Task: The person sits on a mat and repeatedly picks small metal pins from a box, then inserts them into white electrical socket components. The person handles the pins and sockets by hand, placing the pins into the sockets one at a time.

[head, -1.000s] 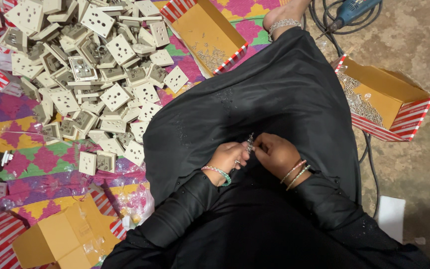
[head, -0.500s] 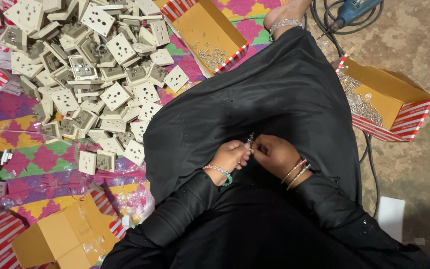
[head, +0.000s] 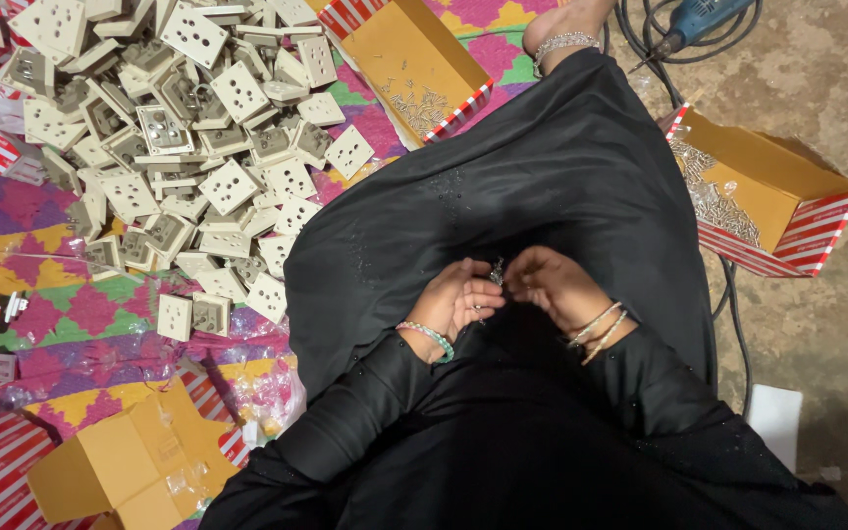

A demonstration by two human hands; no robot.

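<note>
Two hands meet over the lap, and a small metal part [head: 496,272] sits right between their fingertips, above the black cloth [head: 542,177] that covers the knees. The part is shiny and tiny; its exact shape is too small to tell. The left hand [head: 453,299] is cupped, palm up, fingers curled in toward the part, a beaded bracelet on its wrist. The right hand [head: 556,285] bends at the wrist, fingers pinched down on the part, thin bangles on its wrist. To the left, on the patterned mat [head: 71,324], lies a heap of square cream plastic socket plates [head: 188,147]. An open cardboard box [head: 768,191] to the right holds loose screws.
</note>
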